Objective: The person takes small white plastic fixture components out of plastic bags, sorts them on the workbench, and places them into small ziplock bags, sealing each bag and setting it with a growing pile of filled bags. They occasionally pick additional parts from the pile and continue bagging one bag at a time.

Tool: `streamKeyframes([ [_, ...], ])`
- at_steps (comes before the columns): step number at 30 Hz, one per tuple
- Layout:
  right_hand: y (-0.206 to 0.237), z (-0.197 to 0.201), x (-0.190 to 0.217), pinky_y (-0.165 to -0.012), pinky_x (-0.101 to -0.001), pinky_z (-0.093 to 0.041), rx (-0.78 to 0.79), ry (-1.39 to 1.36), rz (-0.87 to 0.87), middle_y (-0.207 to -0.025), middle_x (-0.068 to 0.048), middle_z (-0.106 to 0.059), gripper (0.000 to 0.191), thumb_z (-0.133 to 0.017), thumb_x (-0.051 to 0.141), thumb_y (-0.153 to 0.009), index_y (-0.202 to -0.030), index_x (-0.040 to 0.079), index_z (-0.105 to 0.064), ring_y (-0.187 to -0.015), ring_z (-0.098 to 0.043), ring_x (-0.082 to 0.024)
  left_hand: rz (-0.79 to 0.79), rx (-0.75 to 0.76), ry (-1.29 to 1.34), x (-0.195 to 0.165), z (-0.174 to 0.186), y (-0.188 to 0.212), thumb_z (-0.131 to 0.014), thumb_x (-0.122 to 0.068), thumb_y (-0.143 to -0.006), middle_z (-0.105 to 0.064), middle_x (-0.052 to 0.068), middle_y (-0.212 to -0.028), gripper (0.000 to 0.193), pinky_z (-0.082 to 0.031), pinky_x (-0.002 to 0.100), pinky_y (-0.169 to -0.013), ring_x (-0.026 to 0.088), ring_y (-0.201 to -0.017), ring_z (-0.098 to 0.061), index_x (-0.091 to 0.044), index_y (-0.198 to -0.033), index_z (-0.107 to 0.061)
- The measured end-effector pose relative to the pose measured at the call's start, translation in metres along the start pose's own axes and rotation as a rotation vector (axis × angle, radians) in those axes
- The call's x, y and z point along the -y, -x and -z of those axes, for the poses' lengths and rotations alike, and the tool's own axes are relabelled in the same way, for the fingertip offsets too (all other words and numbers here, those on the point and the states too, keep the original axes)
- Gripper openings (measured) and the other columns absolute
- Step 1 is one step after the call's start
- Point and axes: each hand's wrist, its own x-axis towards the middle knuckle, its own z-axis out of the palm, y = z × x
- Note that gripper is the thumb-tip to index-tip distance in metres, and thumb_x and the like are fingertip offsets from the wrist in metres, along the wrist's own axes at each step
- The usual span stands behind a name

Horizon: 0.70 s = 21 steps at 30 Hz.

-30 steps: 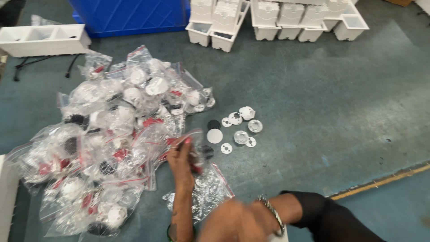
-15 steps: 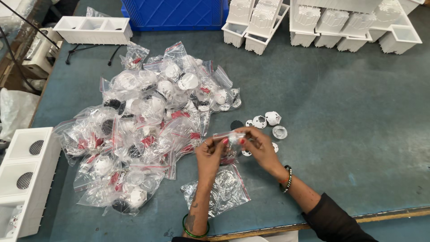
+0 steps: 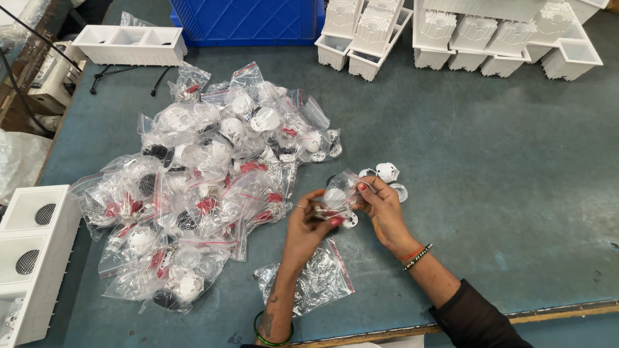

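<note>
Both my hands hold one small clear zip bag (image 3: 336, 197) with a white round part inside, above the blue-grey table (image 3: 490, 193). My left hand (image 3: 308, 225) pinches its lower edge and my right hand (image 3: 380, 206) grips its right side. A big pile of similar clear bags (image 3: 206, 174) with red zip strips and white and black round parts lies to the left. A few loose white round parts (image 3: 387, 173) sit just beyond my right hand. An empty crumpled clear bag (image 3: 313, 280) lies under my left forearm.
A blue crate (image 3: 248, 19) stands at the back. White plastic housings (image 3: 490, 32) are stacked at the back right, a white tray (image 3: 129, 45) at the back left. White boxes with round mesh holes (image 3: 29, 251) sit at the left edge. The table's front edge (image 3: 554, 312) runs below my right arm.
My hands rose from the table's near edge to the middle, picked up a small bag and now hold it together. The camera view shifted left and down.
</note>
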Motion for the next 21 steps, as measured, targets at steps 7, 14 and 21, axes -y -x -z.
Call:
streamKeyframes([
  [7, 0.002, -0.005, 0.005, -0.079, -0.0288, -0.060, 0.047, 0.246, -0.026, -0.101, -0.005, -0.074, 0.018, -0.061, 0.015, -0.101, -0.110, 0.002, -0.070, -0.090, -0.072, -0.013, -0.048, -0.260, 0.370, 0.011, 0.023, -0.006, -0.071, 0.003, -0.089, -0.068, 0.007, -0.115, 0.043, -0.054, 0.028, -0.093, 0.013, -0.104, -0.067, -0.001, -0.131, -0.058],
  [14, 0.004, -0.006, 0.022, -0.080, -0.0259, -0.059, -0.045, 0.512, 0.263, -0.099, -0.002, -0.073, 0.017, -0.060, 0.012, -0.102, -0.110, 0.002, -0.070, -0.091, -0.072, -0.011, -0.010, -0.375, 0.606, -0.002, 0.032, -0.002, -0.062, -0.008, -0.095, -0.067, 0.004, -0.115, 0.036, -0.056, 0.033, -0.087, 0.014, -0.101, -0.067, -0.006, -0.131, -0.056],
  [21, 0.011, -0.013, 0.006, -0.082, -0.0261, -0.055, 0.202, 0.481, 0.115, -0.103, -0.005, -0.072, 0.024, -0.056, 0.014, -0.105, -0.117, -0.001, -0.071, -0.092, -0.066, -0.010, -0.031, -0.359, 0.357, 0.003, 0.025, -0.003, -0.065, -0.005, -0.096, -0.067, 0.008, -0.116, 0.037, -0.055, 0.029, -0.087, 0.013, -0.101, -0.066, -0.001, -0.133, -0.059],
])
